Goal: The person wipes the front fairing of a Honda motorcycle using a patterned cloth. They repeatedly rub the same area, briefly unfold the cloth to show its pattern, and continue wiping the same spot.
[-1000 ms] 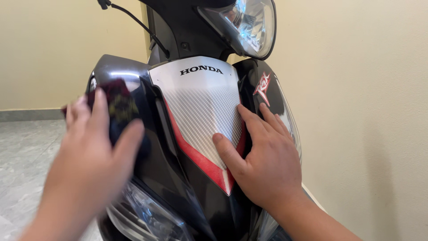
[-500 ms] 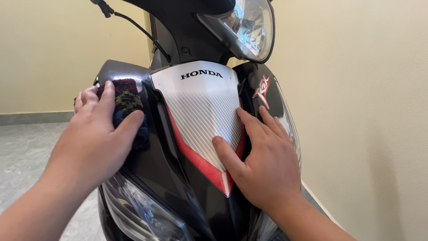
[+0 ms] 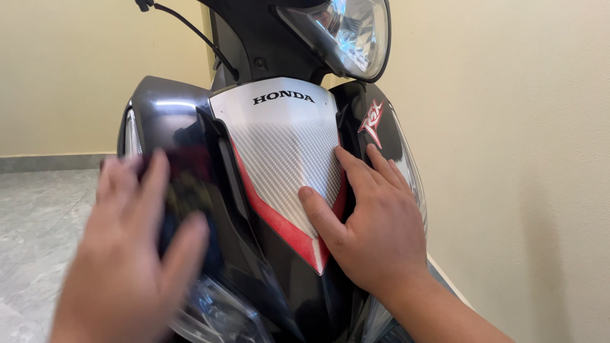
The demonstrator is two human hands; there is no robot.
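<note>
A scooter's front cover fills the view, silver in the middle with a red stripe and glossy black side panels. My left hand, blurred by motion, presses a dark cloth with red patches against the black left panel. My right hand lies flat on the right side of the cover, fingers spread over the silver and black parts, holding nothing.
The headlight sits above on the handlebar cowl, with a black cable to its left. A lower lamp shows under my left hand. A cream wall stands close on the right, grey tiled floor at left.
My left hand with the cloth has slid down the black left panel toward me. My right hand has stayed in place on the cover.
</note>
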